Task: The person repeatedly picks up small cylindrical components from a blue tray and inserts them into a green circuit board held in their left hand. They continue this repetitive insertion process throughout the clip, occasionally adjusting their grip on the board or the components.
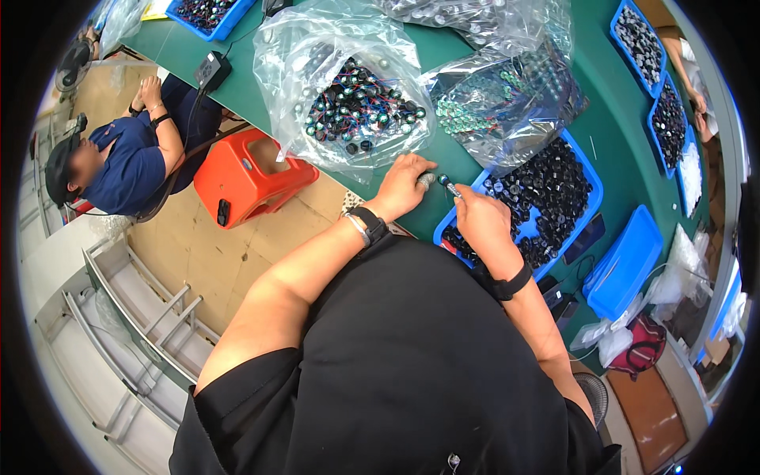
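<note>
At the near table edge my left hand (402, 188) is closed, thumb and fingertips together, around a small round part that is mostly hidden. Close to its right, my right hand (484, 220) grips a slim pen-like tool (450, 187), whose dark tip points toward the left hand. An open clear plastic bag (277, 59) lies just beyond my left hand, with black round parts on red and blue wires (356, 103) inside. Beside and partly under my right hand is a blue tray (595, 184) of loose small black parts (546, 198).
Another clear bag (507, 103) of green-and-black parts lies at the far middle. Several blue trays (667, 127) line the right side, near an empty blue bin (625, 261). A red stool (237, 178) and a seated person (127, 174) are at left. A black adapter (212, 71) trails a cord.
</note>
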`<state>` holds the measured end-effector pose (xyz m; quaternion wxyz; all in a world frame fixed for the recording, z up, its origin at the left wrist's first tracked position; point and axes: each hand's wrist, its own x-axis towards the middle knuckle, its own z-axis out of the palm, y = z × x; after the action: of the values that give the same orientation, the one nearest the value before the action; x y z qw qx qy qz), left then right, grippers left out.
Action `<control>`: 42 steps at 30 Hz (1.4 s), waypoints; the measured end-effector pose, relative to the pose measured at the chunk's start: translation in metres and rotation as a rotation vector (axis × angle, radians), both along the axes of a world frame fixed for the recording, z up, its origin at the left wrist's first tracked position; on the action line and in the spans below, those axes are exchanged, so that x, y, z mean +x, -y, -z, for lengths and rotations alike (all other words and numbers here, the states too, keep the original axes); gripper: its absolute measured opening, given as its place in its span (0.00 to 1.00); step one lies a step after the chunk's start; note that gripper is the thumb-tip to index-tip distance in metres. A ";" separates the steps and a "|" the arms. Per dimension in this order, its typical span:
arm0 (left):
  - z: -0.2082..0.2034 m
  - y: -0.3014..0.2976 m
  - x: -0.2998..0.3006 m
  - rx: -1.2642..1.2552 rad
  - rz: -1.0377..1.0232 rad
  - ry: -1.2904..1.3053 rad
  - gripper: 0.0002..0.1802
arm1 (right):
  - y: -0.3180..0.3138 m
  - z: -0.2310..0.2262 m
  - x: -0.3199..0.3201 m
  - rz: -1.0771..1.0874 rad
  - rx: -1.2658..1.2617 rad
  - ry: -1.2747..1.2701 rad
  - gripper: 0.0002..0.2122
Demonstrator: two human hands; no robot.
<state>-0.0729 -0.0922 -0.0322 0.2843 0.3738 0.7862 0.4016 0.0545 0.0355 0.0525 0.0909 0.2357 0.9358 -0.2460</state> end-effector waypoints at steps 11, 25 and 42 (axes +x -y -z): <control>0.004 -0.001 -0.001 0.004 -0.007 -0.012 0.11 | 0.003 -0.005 -0.036 -0.239 0.149 0.128 0.05; 0.011 0.003 -0.003 0.046 0.054 -0.044 0.21 | 0.008 0.006 -0.079 -0.422 0.134 0.201 0.04; -0.016 -0.006 0.002 -0.032 -0.009 0.259 0.18 | -0.016 0.010 0.030 0.364 -0.312 -0.105 0.15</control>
<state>-0.0710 -0.0858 -0.0159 0.3878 0.3106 0.7508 0.4353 0.0842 0.0519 0.0425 0.0316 0.3703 0.8321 -0.4116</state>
